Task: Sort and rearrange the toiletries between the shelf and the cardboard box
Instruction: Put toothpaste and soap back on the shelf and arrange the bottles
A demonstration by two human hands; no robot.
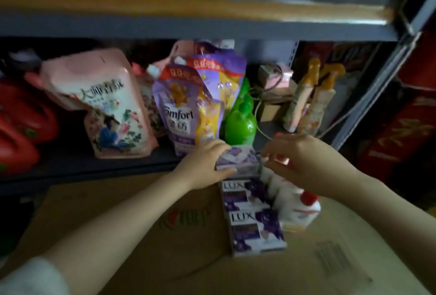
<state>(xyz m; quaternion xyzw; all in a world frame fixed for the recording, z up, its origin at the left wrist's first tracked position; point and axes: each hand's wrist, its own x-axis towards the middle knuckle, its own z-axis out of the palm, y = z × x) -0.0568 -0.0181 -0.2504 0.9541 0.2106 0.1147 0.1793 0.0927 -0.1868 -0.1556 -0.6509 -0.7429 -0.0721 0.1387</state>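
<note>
At the front edge of the shelf [94,172], just above the cardboard box [165,235], a pale purple soap box [240,161] is being gripped by the left hand [203,167], fingers curling over its top and thumb pressing beneath. The right hand [306,164] is hovering just beside it, fingers loosely bent and holding nothing. Two purple Lux soap boxes [252,219] are lying on the closed cardboard lid below, touching white bottles [295,207] whose tops are partly hiding under the right wrist. Behind, a Comfort pouch [181,115], a pink pouch [111,105] and a green bottle [240,127] are standing on the shelf; everything is looking blurred.
</note>
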